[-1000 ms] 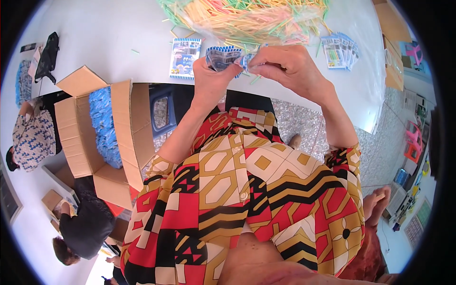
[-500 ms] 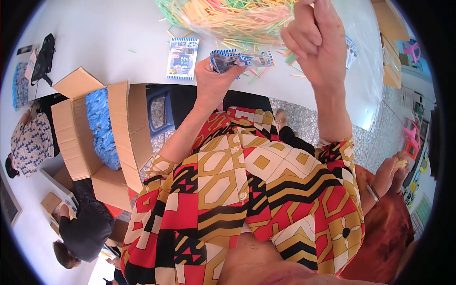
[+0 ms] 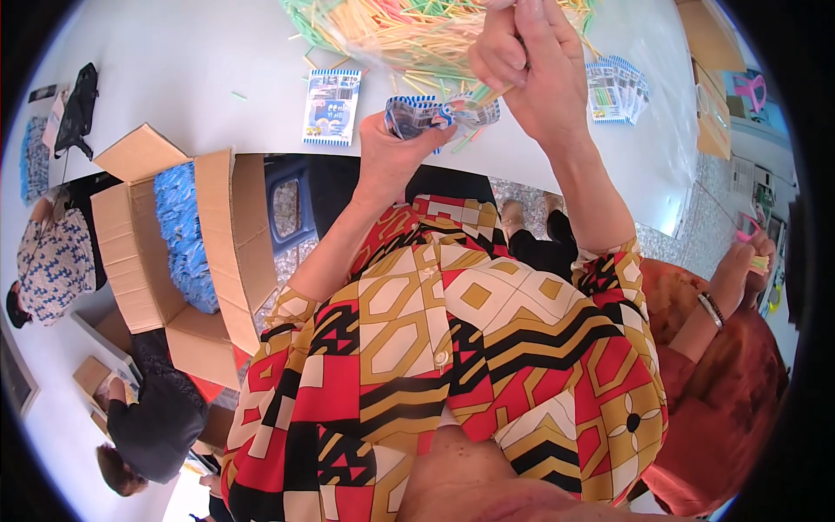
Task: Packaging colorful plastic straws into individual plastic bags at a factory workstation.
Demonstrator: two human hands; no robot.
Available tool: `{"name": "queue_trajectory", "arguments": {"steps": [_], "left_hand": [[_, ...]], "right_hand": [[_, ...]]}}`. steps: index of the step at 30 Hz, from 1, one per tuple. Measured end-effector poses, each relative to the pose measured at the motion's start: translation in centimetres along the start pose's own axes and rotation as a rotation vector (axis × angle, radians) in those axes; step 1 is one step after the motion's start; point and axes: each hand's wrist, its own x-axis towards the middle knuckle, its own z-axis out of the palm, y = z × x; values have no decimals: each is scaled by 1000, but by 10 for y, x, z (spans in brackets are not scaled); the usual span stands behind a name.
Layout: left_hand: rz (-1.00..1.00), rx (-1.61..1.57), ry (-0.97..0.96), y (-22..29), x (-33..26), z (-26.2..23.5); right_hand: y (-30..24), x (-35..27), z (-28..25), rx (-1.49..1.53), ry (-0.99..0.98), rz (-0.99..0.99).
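My left hand (image 3: 389, 157) is closed on a small blue-and-white packet (image 3: 416, 120), its crinkled mouth turned to the right. Just right of and above it, my right hand (image 3: 541, 74) pinches a few thin pale sticks, like slim straws (image 3: 494, 93). Their lower ends reach the packet's mouth; whether they are inside it I cannot tell. Beyond both hands lies a heap of thin green, yellow and pink sticks (image 3: 426, 39) in a clear plastic bag. A flat packet (image 3: 331, 107) rests on the table left of my left hand. Several fanned packets (image 3: 616, 90) lie right of my right hand.
The white table (image 3: 209, 61) spans the far side. At my left stands an open cardboard box (image 3: 217, 244) of blue packets (image 3: 184, 235), beside a blue stool (image 3: 289, 204). A co-worker's hands (image 3: 739, 270) hold sticks at my right. Other people sit at left.
My right hand has moved left toward the packet with its sticks, uncovering the fanned packets. My left hand stays nearly in place. The co-worker's hands at right have shifted right and up.
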Motion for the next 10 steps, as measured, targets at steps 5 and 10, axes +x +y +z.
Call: {"name": "queue_trajectory", "arguments": {"steps": [5,10], "left_hand": [[-39,-67,-45,-3,0,-2],[-126,-152,-62,3,-1,-2]], "right_hand": [[25,25,-19,353,-532,-516],[-16,-10,4,-348,-250,-283]]}}
